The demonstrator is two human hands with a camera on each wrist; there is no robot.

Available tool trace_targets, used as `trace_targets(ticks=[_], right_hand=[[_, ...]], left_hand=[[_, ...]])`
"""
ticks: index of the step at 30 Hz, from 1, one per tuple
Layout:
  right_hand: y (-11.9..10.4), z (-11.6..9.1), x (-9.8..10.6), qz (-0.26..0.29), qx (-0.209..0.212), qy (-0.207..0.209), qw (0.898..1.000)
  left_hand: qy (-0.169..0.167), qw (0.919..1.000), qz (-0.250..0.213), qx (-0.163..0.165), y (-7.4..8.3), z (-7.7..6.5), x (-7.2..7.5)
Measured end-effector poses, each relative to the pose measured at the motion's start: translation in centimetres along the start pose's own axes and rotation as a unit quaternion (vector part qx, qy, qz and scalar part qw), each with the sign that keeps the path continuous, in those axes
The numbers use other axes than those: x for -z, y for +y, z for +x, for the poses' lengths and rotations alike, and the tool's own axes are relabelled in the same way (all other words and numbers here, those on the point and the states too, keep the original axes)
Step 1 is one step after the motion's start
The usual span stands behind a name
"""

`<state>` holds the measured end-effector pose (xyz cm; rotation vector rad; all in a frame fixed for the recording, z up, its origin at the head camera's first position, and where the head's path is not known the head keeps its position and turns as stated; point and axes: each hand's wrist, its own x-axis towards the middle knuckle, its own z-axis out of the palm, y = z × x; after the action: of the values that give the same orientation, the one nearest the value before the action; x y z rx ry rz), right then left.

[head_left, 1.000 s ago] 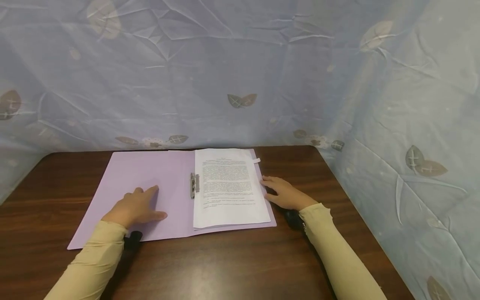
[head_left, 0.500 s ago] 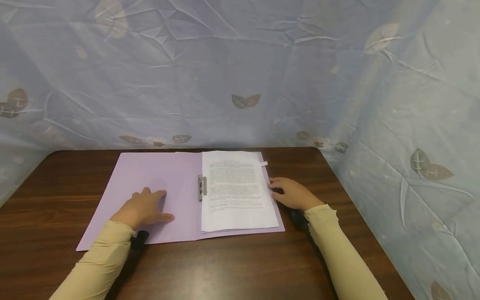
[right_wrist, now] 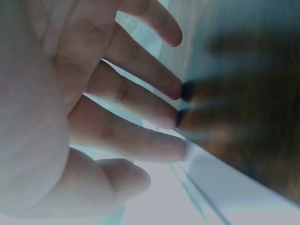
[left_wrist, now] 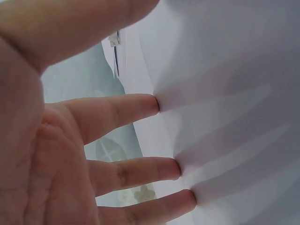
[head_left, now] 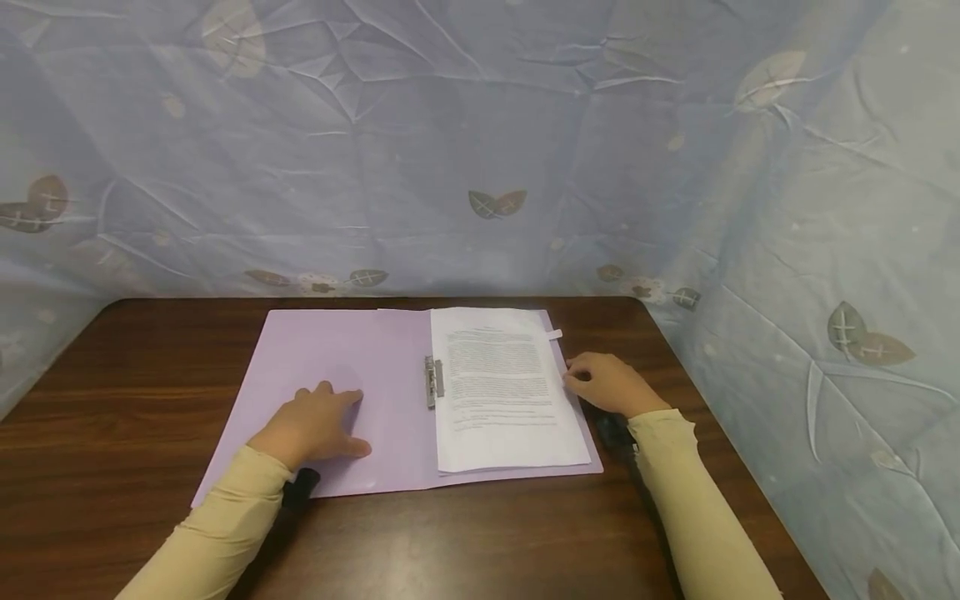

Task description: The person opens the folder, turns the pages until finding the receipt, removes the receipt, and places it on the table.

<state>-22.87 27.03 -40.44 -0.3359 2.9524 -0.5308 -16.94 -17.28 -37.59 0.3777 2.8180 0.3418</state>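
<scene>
A lilac folder [head_left: 315, 342] lies spread flat on the table, a metal clip [head_left: 433, 382] near its middle. White printed pages [head_left: 510, 450] cover its right half. My left hand [head_left: 318, 425] rests on the bare left cover, fingers spread; in the left wrist view its straight fingers [left_wrist: 126, 110] touch the lilac surface with their tips. At the folder's right edge is my right hand [head_left: 611, 383]. The right wrist view has its fingers [right_wrist: 140, 145] nearly straight, tips right at that edge, with the thumb above the folder and apart from the index finger.
The dark wooden table [head_left: 480, 542] extends in front of and beside the folder. A pale blue leaf-patterned cloth [head_left: 420, 167] hangs behind and along the right side. A small white tab [head_left: 554, 334] sticks out from the folder's right edge.
The folder has slid right and slightly toward me, both hands moving along with it. My right thumb has drawn closer to the index finger. The head view has shifted a little.
</scene>
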Motion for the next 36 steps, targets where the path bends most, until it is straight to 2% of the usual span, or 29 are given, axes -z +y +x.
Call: trace_targets(ticks=[6,13,17,20,23,27,36], right_hand=[[0.4,-0.2,0.5,-0.001,-0.001,-0.002,1.000],[0.4,-0.2,0.5,0.008,-0.006,-0.007,1.000],[0.5,-0.2,0.6,0.009,-0.003,-0.004,1.000],[0.4,-0.1,0.6,0.008,0.000,-0.002,1.000],[0.3,-0.1,0.5,0.009,0.000,-0.002,1.000],[0.4,-0.2,0.4,0.008,-0.001,-0.002,1.000],[0.1,0.1,0.2,-0.001,-0.002,0.012,1.000]], left_hand=[[0.003,0.9999,0.007,-0.008,0.4,-0.1,-0.2],[0.033,0.9993,0.008,-0.014,-1.0,0.1,0.5],[0.051,0.9987,0.002,-0.002,-1.6,0.2,0.5],[0.045,0.9986,-0.015,0.021,-2.1,0.2,0.4],[0.024,0.9986,-0.032,0.033,-2.6,0.4,0.3],[0.003,0.9990,-0.037,0.026,-3.0,0.7,0.1],[0.007,0.9994,-0.030,0.018,-3.1,0.6,0.1]])
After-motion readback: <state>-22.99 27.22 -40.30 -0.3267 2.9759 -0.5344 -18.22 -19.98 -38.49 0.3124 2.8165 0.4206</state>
